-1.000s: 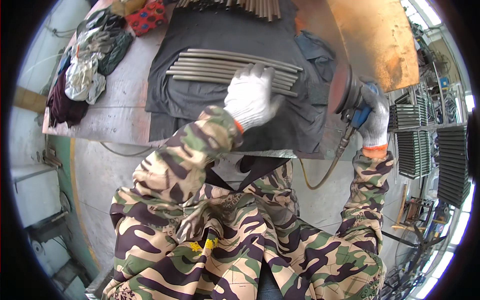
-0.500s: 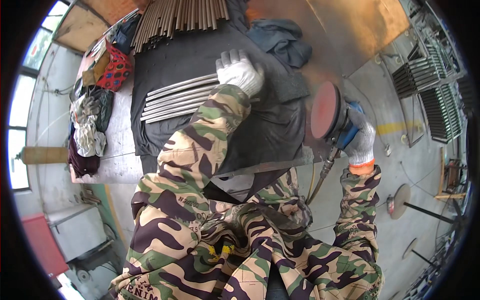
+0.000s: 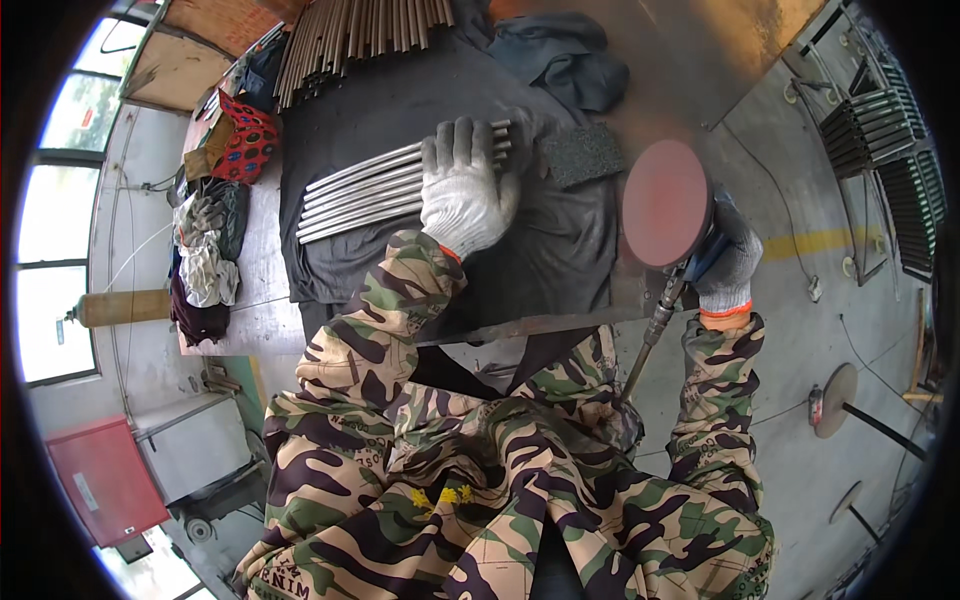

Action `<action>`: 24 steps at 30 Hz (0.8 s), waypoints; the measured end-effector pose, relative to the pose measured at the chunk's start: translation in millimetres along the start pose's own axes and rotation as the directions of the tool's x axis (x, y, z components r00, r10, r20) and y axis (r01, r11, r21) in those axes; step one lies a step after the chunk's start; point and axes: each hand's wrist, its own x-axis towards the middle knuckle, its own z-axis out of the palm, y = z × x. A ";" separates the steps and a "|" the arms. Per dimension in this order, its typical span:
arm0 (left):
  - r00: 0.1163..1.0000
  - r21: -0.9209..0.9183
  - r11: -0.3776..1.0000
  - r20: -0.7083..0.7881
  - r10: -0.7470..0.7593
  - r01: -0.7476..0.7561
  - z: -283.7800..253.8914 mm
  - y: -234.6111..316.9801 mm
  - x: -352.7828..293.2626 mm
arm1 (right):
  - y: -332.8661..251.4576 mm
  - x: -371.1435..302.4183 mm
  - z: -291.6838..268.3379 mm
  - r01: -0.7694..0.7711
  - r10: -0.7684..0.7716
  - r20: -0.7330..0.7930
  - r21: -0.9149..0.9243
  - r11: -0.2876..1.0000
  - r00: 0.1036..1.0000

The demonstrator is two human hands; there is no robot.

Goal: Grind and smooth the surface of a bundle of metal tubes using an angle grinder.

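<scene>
My left hand (image 3: 463,190), in a white and grey work glove, lies flat with fingers extended across a row of several shiny metal tubes (image 3: 362,197). The tubes rest on a dark cloth (image 3: 545,265) spread over the table. In my gloved right hand (image 3: 729,252) is a handheld disc sander, held off the table's right edge. Its round reddish pad (image 3: 665,203) faces left and up, and a hose fitting (image 3: 655,325) runs down from it. The sander's body is largely hidden behind the pad and my fingers.
A pile of duller tubes (image 3: 365,40) lies at the table's far side. Near it are a blue-grey cloth (image 3: 565,62) and a dark abrasive pad (image 3: 582,156). Rags (image 3: 208,250) heap up on the left. Racks of tubes (image 3: 870,130) stand on the floor at right.
My left hand has shifted slightly left and nearer me, its fingers now flat over the tubes. The sander's pad has turned more toward the view.
</scene>
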 end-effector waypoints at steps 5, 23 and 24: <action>0.986 -0.058 0.989 -0.093 -0.138 0.133 4.3 13.7 24.2 | -3.0 -0.4 8.3 -0.020 0.020 -0.030 -0.003 1.000 0.999; 0.952 0.142 0.956 -0.206 -0.225 0.256 46.9 -6.4 48.8 | -4.6 -1.8 7.9 0.032 -0.025 0.048 -0.160 0.987 0.999; 0.956 0.122 0.960 -0.187 -0.226 0.251 44.3 -3.4 49.0 | -4.5 -2.7 4.1 0.028 -0.020 0.071 -0.120 0.992 0.997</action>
